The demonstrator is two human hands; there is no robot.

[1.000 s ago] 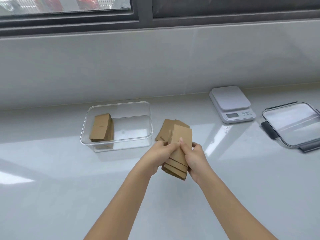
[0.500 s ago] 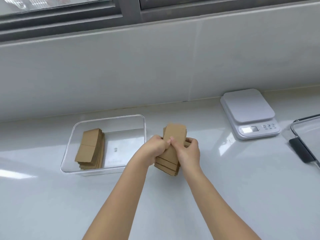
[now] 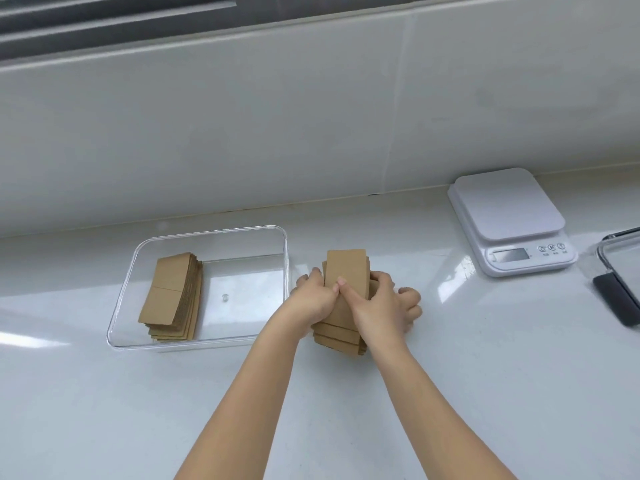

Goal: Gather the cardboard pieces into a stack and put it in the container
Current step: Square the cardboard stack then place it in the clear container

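A stack of brown cardboard pieces [image 3: 346,271] rests on the white counter just right of a clear plastic container [image 3: 286,258]. My left hand [image 3: 311,299] grips the stack's left side and my right hand [image 3: 384,306] grips its right side, thumbs meeting on the top piece. The lower pieces stick out unevenly at the near end. Inside the container, against its left wall, lies another stack of cardboard pieces [image 3: 173,292]; the container's right half holds nothing.
A white digital kitchen scale [image 3: 509,220] stands at the back right. The container's lid [image 3: 620,271] with dark clips lies at the right edge, partly cut off. A tiled wall runs behind the counter.
Both hands have brought the cardboard stack down onto the counter and squared it closer together. The loose pieces behind it are now part of the stack. The camera has tilted lower.
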